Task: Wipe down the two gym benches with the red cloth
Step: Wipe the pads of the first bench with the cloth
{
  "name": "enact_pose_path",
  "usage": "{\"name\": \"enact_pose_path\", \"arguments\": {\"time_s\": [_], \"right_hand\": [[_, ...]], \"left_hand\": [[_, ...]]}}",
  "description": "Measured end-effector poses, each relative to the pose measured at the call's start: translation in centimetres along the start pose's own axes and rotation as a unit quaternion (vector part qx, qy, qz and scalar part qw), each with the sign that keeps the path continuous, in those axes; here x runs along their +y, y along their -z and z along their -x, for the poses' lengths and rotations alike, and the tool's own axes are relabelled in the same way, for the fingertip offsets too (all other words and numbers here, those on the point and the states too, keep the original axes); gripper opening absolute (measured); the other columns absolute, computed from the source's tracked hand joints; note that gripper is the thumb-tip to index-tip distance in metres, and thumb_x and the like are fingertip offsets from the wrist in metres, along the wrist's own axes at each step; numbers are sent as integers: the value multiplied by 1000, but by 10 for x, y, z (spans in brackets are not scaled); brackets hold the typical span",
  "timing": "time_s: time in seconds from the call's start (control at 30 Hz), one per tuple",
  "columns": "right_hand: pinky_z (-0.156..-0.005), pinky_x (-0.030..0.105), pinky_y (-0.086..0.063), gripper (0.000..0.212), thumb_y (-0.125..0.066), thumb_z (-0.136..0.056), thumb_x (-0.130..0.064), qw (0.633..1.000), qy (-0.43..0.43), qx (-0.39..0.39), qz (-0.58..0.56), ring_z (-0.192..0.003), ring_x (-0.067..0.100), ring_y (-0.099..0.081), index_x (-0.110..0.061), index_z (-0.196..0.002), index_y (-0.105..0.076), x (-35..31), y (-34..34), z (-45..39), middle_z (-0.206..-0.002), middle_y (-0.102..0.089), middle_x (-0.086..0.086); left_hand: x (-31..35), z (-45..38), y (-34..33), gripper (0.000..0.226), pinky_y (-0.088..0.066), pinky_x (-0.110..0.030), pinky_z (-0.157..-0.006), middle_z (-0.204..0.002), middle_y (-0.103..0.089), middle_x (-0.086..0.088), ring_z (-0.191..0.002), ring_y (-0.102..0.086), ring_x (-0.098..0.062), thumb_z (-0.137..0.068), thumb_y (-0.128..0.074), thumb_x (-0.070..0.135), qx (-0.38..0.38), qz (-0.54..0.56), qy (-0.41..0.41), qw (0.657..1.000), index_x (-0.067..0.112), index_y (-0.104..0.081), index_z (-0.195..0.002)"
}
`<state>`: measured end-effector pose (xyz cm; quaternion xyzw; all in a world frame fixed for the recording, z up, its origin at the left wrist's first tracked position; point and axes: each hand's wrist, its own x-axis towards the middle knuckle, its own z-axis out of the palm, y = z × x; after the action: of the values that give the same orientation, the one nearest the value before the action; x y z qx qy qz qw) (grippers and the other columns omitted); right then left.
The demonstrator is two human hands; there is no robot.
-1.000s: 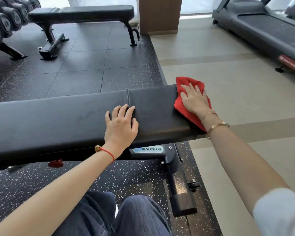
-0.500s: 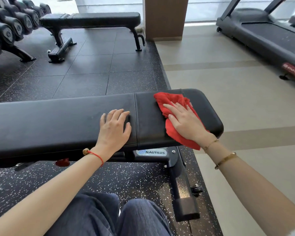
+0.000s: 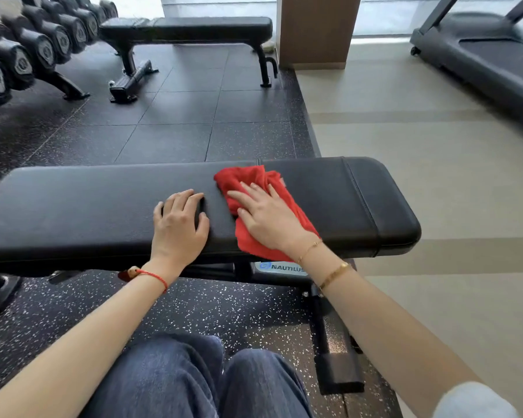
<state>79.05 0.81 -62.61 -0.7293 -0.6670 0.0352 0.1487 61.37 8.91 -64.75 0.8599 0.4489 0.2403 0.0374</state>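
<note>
A long black padded bench (image 3: 88,206) lies across the view in front of me. The red cloth (image 3: 248,179) is spread on its pad, right of the middle. My right hand (image 3: 266,218) presses flat on the cloth with straight fingers. My left hand (image 3: 178,224) rests on the bare pad just left of the cloth, fingers loosely bent over the surface, holding nothing. A second black bench (image 3: 194,27) stands farther back on the dark rubber floor.
A rack of dumbbells (image 3: 37,46) lines the far left. A brown pillar (image 3: 317,28) rises behind the far bench. A treadmill (image 3: 489,55) stands at the far right on the light floor. The near bench's base foot (image 3: 338,366) juts toward me beside my knees.
My right hand has slid the red cloth leftward along the pad, from the bench's right end toward the middle. My left hand has stayed resting on the pad.
</note>
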Motion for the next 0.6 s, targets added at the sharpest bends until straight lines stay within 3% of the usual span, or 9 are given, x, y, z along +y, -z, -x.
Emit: {"name": "enact_pose_path", "arguments": {"time_s": [0.13,0.3,0.37,0.6], "right_hand": [[-121,41,-6,45,-36,-101,-29,999,-2,39,-12,-146,17,-23,-30,-146,-37,24,7,34,-156,-32,-3],[-121,45,1,47,-30,-103,-27,988,-150,28,-14,-149,23,-14,-27,-150,-30,66,18,-11,-161,-21,1],[-121,46,1,47,-27,-103,-30,985,-172,5,-16,-150,24,-11,-28,-151,-27,65,17,-38,-162,-15,1],[-120,45,-4,44,-34,-101,-30,1000,-2,2,-11,-147,21,-21,-29,-145,-36,-7,-9,-36,-159,-26,1]], "left_hand": [[-1,0,-1,47,-26,-50,-113,-138,-55,-6,-131,-45,-26,-88,-41,31,3,-1,-3,1000,15,-58,-129],[0,2,-3,43,-25,-53,-116,-141,-52,-7,-134,-42,-26,-92,-46,26,-14,-22,-6,1000,13,-54,-133],[2,2,-3,42,-26,-54,-115,-141,-52,-7,-134,-42,-27,-92,-50,23,-19,-30,-3,999,12,-53,-133],[1,0,0,47,-29,-50,-112,-138,-55,-3,-130,-46,-24,-86,-43,31,-8,-34,0,999,16,-57,-128]]}}
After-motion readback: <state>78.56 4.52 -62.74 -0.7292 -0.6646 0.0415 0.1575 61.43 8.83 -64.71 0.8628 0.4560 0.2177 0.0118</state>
